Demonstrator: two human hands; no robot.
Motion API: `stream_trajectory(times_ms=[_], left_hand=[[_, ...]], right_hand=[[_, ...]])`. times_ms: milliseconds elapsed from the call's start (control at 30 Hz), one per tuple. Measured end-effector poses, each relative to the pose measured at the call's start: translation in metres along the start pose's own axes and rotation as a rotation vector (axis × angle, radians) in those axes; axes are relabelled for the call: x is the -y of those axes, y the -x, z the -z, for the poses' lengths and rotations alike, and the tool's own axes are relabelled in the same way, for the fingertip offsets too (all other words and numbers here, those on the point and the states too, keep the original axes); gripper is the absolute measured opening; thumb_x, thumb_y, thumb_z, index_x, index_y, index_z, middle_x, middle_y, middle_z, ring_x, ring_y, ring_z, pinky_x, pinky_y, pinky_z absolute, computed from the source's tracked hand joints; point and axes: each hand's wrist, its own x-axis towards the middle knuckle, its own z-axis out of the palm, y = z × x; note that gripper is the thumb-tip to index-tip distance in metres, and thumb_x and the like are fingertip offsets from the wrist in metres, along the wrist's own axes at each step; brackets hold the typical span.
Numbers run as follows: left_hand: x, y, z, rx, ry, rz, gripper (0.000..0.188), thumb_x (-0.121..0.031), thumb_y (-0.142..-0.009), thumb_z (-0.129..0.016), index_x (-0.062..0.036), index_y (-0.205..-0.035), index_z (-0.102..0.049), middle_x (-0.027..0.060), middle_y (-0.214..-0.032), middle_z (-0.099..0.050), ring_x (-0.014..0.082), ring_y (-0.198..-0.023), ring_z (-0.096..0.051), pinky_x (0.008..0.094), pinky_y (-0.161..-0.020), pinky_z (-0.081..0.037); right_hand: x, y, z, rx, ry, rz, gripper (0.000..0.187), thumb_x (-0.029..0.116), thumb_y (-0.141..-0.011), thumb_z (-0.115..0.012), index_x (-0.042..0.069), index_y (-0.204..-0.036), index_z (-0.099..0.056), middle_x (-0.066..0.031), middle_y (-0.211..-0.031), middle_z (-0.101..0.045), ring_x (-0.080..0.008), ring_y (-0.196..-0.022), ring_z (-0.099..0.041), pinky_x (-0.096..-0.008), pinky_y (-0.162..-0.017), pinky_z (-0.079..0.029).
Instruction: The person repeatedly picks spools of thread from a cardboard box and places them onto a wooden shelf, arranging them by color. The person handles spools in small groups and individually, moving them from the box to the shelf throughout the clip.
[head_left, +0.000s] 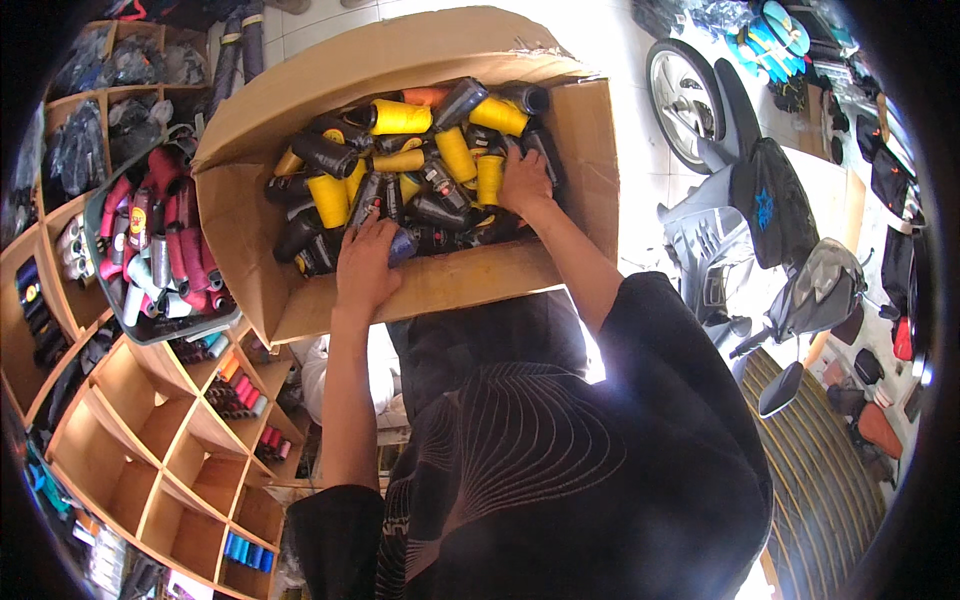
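A large cardboard box sits open in front of me, filled with a jumble of black and yellow thread spools. My left hand reaches over its near side, with a dark blue thread spool between thumb and fingers. Just beyond those fingers lies a black spool. On the right inside the box, my right hand is down among the spools. It is beside an upright yellow spool and a black spool, its fingertips partly hidden.
To the left, a dark crate holds red, maroon and white spools. Wooden cubby shelves fill the lower left, some compartments holding coloured spools. At right stands a motor scooter with a black bag. A ribbed yellowish coil lies below it.
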Motion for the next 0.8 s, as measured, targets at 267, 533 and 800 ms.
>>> stream_trajectory(times_ms=[267, 533, 800], left_hand=[[0.001, 0.003, -0.003, -0.09, -0.165, 0.043, 0.053, -0.006, -0.066, -0.074, -0.0071, -0.117, -0.058, 0.0119, -0.133, -0.058, 0.0321, -0.144, -0.037, 0.0586, -0.114, -0.03], [0.002, -0.002, -0.002, -0.025, -0.11, 0.052, 0.056, -0.005, -0.065, -0.074, -0.0075, -0.118, -0.057, 0.0115, -0.133, -0.058, 0.0302, -0.145, -0.035, 0.058, -0.114, -0.031], [0.001, 0.0, 0.002, -0.11, -0.063, 0.07, 0.056, -0.006, -0.065, -0.074, -0.0077, -0.119, -0.058, 0.0131, -0.127, -0.061, 0.0329, -0.13, -0.051, 0.0524, -0.11, -0.037]], right_hand=[[0.014, -0.015, 0.075, 0.523, -1.287, 0.177, 0.082, 0.047, -0.082, -0.079, 0.001, -0.142, -0.048, -0.0176, -0.129, -0.062, -0.0316, -0.119, -0.061, -0.0449, -0.102, -0.05], [-0.003, -0.003, -0.024, -0.182, 0.361, 0.501, 0.109, 0.058, -0.064, -0.086, -0.005, -0.14, -0.04, -0.0226, -0.145, -0.042, -0.0435, -0.125, -0.053, -0.0535, -0.097, -0.049], [0.059, 0.031, 0.01, 0.221, 0.051, 0.127, 0.113, 0.041, -0.054, -0.097, -0.005, -0.139, -0.039, -0.0247, -0.135, -0.04, -0.0419, -0.121, -0.056, -0.0495, -0.101, -0.049]])
